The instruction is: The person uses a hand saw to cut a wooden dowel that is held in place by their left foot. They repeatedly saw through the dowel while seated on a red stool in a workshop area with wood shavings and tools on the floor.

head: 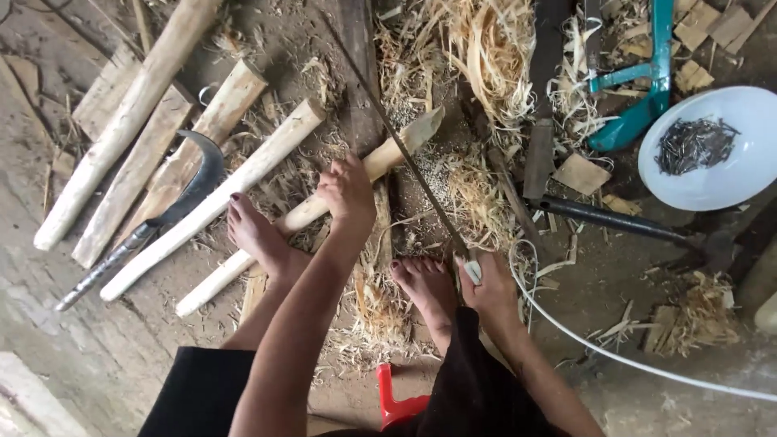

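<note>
Heaps of shavings (pixel 486 48) — bare dirt floor (pixel 97 356).

Your arms are bare from the elbows down, with no sleeves, watch or rings showing on your left hand (pixel 346 190) or right hand (pixel 491 287). You wear black clothing, seen over both knees at the bottom of the view. Your feet are bare, the toenails painted a dark shade.
</note>
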